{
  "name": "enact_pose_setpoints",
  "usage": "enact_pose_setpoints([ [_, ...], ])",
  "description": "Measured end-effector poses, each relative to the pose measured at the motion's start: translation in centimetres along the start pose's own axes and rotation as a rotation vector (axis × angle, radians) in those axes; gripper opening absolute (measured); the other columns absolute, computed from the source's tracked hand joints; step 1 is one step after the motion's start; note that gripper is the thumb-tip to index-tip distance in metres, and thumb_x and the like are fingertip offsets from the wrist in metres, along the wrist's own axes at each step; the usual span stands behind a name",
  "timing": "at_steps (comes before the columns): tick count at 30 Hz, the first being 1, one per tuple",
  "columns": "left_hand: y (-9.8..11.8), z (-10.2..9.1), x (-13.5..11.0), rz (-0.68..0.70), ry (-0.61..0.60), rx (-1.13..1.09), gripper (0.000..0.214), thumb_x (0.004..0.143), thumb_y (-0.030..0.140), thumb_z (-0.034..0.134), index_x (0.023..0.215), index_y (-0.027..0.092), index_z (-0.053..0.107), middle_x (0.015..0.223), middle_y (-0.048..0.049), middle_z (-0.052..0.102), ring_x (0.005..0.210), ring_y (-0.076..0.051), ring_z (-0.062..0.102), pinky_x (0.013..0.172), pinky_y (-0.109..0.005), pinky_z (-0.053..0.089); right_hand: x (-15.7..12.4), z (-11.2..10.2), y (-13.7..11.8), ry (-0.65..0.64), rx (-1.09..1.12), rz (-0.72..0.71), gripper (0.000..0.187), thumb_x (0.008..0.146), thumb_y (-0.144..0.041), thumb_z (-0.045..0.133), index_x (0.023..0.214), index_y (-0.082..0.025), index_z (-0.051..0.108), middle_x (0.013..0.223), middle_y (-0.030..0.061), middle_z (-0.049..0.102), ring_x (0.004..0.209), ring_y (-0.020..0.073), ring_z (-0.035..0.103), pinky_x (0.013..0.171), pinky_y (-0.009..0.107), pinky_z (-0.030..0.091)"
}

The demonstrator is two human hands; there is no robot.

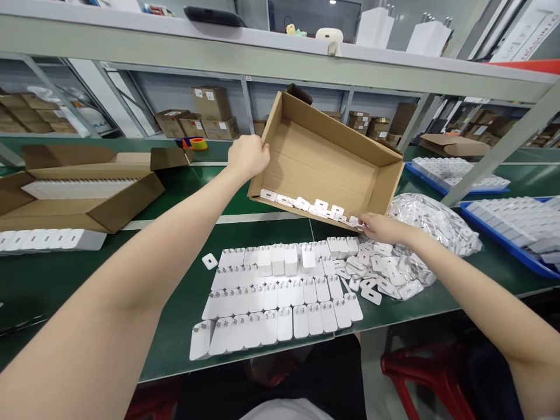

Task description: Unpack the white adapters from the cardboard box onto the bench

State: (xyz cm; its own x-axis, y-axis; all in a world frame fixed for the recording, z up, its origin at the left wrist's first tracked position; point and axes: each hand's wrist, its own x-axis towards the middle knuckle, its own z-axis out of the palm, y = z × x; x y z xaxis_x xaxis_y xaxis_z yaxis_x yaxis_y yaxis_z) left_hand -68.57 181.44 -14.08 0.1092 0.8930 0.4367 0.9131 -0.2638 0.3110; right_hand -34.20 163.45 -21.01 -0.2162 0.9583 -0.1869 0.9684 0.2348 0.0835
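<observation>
My left hand (249, 156) is closed round the left wall of a shallow cardboard box (324, 157), which is tilted towards me above the bench. Small white plates with a slot (301, 203) have gathered along its lower edge. At the lower right corner of the box, my right hand (381, 227) is closed on the edge, its fingertips beside the last plates. Below stand rows of white plug chargers (277, 294), pins up, with several more on top. Loose white plates (387, 268) spill from a clear plastic bag (437, 224) on the right. One plate (210, 261) lies alone at the left.
An open cardboard carton (100, 210) holds white pieces on the left, with a row of white chargers (52, 240) before it. Blue trays (525, 256) of white parts stand at right. A shelf beam (219, 49) crosses above; a red stool (429, 373) is below the green bench (175, 344).
</observation>
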Motion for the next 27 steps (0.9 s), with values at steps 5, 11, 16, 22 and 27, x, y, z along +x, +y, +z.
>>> enact_pose_setpoints([
  [5,0.0,-0.1,-0.2,-0.002,-0.002,-0.026,0.038,0.092,0.039,0.04,0.104,0.011,0.063,0.107,-0.0203,0.062,0.109,-0.041,0.058,0.097,-0.05,0.045,-4.4,1.0,-0.6,0.008,-0.029,-0.004,0.023,0.094,-0.022,0.038,0.111,-0.018,0.053,0.115,0.0164,0.06,0.091,0.0276,0.064,0.074,0.039,0.051],
  [11,0.5,-0.3,-0.2,0.011,0.009,0.007,0.037,0.092,0.036,0.04,0.103,0.01,0.064,0.106,-0.02,0.062,0.108,-0.04,0.058,0.096,-0.049,0.045,-2.3,-1.7,-1.2,0.142,0.109,-0.036,0.031,0.094,-0.035,0.048,0.117,-0.016,0.056,0.121,0.0176,0.061,0.108,0.0336,0.06,0.089,0.047,0.051],
  [16,0.9,-1.1,-0.5,0.014,0.012,0.036,0.035,0.092,0.035,0.041,0.099,0.011,0.064,0.102,-0.0191,0.063,0.107,-0.039,0.059,0.095,-0.048,0.046,4.2,-4.0,-4.4,0.286,0.305,-0.158,0.042,0.096,-0.031,0.045,0.134,-0.015,0.048,0.142,0.0152,0.052,0.13,0.0298,0.049,0.108,0.045,0.042],
  [22,0.7,-1.2,-1.2,0.013,0.023,0.046,0.034,0.093,0.036,0.04,0.098,0.012,0.064,0.103,-0.0195,0.064,0.106,-0.038,0.06,0.095,-0.046,0.046,10.0,-4.3,-9.6,0.308,0.448,-0.365,0.039,0.094,-0.026,0.049,0.131,-0.015,0.053,0.137,0.0138,0.055,0.126,0.0265,0.051,0.107,0.044,0.042],
  [27,0.8,-1.2,-2.0,0.011,0.042,0.055,0.035,0.094,0.037,0.039,0.098,0.012,0.064,0.103,-0.0204,0.066,0.102,-0.037,0.063,0.092,-0.043,0.048,13.5,-4.9,-14.3,0.342,0.515,-0.497,0.033,0.099,-0.026,0.042,0.128,-0.016,0.054,0.133,0.0112,0.058,0.124,0.0234,0.051,0.107,0.041,0.041],
])
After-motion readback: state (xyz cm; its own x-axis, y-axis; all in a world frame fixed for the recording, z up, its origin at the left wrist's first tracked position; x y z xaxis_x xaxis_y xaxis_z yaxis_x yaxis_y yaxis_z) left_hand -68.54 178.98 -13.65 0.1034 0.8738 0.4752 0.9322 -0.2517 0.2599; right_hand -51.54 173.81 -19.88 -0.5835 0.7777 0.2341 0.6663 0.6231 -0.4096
